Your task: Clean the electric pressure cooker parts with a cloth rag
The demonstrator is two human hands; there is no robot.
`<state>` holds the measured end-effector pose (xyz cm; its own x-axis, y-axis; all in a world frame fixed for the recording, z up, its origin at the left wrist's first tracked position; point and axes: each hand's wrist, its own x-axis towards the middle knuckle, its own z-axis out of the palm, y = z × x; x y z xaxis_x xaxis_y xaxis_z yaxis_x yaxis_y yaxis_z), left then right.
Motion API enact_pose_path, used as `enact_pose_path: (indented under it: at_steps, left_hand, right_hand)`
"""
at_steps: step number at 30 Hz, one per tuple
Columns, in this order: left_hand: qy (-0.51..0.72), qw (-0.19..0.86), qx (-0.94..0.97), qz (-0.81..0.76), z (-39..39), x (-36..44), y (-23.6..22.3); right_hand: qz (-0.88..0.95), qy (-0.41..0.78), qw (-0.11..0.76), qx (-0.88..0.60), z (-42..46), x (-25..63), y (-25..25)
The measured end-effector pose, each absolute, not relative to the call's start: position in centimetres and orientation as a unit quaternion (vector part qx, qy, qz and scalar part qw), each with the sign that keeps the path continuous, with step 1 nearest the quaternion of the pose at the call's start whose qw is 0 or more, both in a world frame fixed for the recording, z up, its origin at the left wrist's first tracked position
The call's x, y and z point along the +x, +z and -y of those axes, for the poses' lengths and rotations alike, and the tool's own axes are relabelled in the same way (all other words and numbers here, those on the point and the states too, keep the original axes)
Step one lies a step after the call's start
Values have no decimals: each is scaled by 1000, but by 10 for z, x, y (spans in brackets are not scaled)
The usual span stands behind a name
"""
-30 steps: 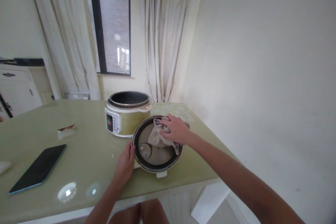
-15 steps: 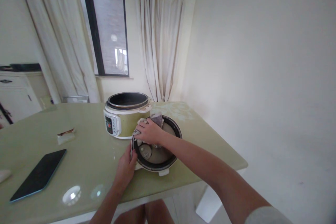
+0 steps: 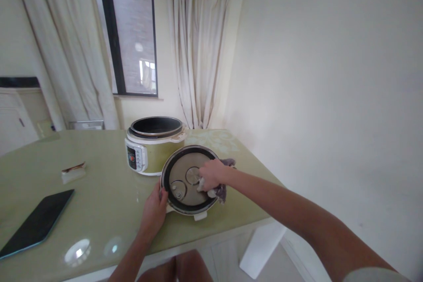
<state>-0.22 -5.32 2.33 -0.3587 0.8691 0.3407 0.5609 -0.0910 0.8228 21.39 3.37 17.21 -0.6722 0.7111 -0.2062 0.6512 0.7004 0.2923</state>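
While the left hand (image 3: 154, 209) grips the lid (image 3: 187, 161) by its rim, the right hand (image 3: 211, 174) clutches the cloth (image 3: 220, 192) over it; the lid, being round, lies between both hands.

Soft, diffuse indoor light, moderately bright. Round glare spots on glossy bench (image 3: 109, 205); pale reflections in window (image 3: 132, 17). Faint grey shading across wall (image 3: 313, 97) at right. Muted sheen on lid (image 3: 191, 172). Wide-angle stretch toward edges, upper right corner darkened. Fine detail soft; cooker panel (image 3: 136, 157) lettering too blurred to read.
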Motion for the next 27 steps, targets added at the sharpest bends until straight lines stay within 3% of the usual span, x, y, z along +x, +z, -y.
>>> enact_pose_path:
  at_steps: [4,10,14,19,23,27]
  left_hand:
    - [501,163,548,-649,51,-3,21]
    - [507,163,550,-643,50,-6,20]
    - [505,175,563,-631,52,-8,20]
    - [520,182,562,-617,51,-8,20]
    - [524,197,567,-604,50,-7,20]
    - [521,195,568,-607,50,-7,19]
  right_hand:
    - [-954,-22,163,249,-20,205,159]
    - [-975,-39,8,220,-5,184,125]
    - [-970,-24,60,233,-5,186,134]
    - [-923,113,182,321,-30,200,167]
    - [-903,256,92,333,-60,199,184]
    - [-929,285,-15,234,-68,171,172]
